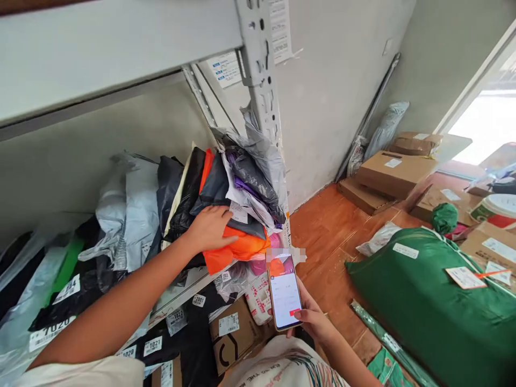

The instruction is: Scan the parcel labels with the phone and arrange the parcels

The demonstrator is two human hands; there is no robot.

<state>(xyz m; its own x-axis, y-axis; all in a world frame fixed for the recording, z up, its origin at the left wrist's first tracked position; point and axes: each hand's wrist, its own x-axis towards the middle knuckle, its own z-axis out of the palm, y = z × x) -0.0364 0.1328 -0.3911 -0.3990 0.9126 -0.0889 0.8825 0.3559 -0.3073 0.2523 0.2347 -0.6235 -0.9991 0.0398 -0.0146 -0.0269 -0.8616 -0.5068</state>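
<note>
The left hand (209, 228) lies flat with its fingers spread on an orange parcel bag (237, 250), which sits on the shelf (189, 290) at the front of a leaning stack of black, grey and purple mailer bags (242, 183); it presses on the bag rather than gripping it. Just below and to the right of that hand, the right hand (312, 317) holds a phone (284, 293) upright, fingers wrapped round its far edge, the lit screen facing the wearer. Further left of the left hand, more black and grey bags with numbered labels (52, 328) crowd the same shelf. Under the hands, on the lower level, sits a cardboard box (231, 336) with a white label. To the right of the right hand a large green sack (435, 301) lies on the wooden floor (330, 226), with brown cartons (393, 172) beyond it by the wall.
</note>
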